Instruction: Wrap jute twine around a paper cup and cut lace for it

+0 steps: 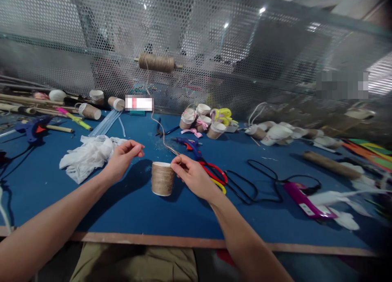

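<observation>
A small white-rimmed cup (162,180) wrapped in brown twine is in front of me, near the middle of the blue table. My right hand (191,173) is closed at its upper right rim, thumb against the side. Twine (163,137) runs down from a spool (157,63) on the mesh panel to those fingers; its end there is hidden. To the left of the cup and apart from it, my left hand (127,154) has thumb and fingertips pinched together. Whatever they may hold is too small to make out. Scissors (217,173) with red and yellow handles lie partly behind my right hand.
A blue glue gun (190,145) and pliers (167,130) lie beyond the cup. Crumpled white plastic (88,157) is at left, near another glue gun (33,128). Several small cups (202,120) stand at the back. A purple power strip (308,202) with black cable lies right.
</observation>
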A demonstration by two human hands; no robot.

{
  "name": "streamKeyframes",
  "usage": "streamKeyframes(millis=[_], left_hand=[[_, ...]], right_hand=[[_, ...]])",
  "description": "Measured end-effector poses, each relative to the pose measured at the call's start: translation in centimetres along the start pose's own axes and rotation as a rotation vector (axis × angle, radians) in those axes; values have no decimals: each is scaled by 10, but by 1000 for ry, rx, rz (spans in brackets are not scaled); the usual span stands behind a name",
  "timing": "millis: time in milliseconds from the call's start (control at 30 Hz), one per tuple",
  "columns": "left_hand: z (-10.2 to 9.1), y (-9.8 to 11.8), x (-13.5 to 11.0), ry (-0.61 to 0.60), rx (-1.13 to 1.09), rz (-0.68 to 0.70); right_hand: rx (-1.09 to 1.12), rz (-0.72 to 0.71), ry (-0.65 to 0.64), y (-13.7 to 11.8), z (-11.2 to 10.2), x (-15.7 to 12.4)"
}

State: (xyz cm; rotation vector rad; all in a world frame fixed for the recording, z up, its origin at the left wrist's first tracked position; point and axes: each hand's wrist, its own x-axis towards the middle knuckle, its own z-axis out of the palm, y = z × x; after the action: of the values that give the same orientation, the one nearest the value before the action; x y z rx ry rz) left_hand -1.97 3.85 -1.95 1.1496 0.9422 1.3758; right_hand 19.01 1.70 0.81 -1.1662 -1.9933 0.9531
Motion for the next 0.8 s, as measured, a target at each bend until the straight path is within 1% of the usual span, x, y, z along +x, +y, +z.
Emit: streamKeyframes(millis=[100,200,367,433,567,633,800], left_hand=[[-1,-1,2,22,12,-19],[0,-3,1,10,54,-36],[4,0,-3,-33,97,25],[8,4,-2,-62,74,18],[14,17,4,-99,-70,-87],[15,22,9,-123,-105,-113],[17,24,21,-159,-83,-96]], right_hand=[[-3,8,4,4,3,1],[-12,13,20,6,4,3],[-46,19,60,7,3,7],[-63,18,73,7,1,10],[-89,6,87,6,-1,16],[-100,-3,93,4,-3,19],[-126,-32,111,-2,-5,30]])
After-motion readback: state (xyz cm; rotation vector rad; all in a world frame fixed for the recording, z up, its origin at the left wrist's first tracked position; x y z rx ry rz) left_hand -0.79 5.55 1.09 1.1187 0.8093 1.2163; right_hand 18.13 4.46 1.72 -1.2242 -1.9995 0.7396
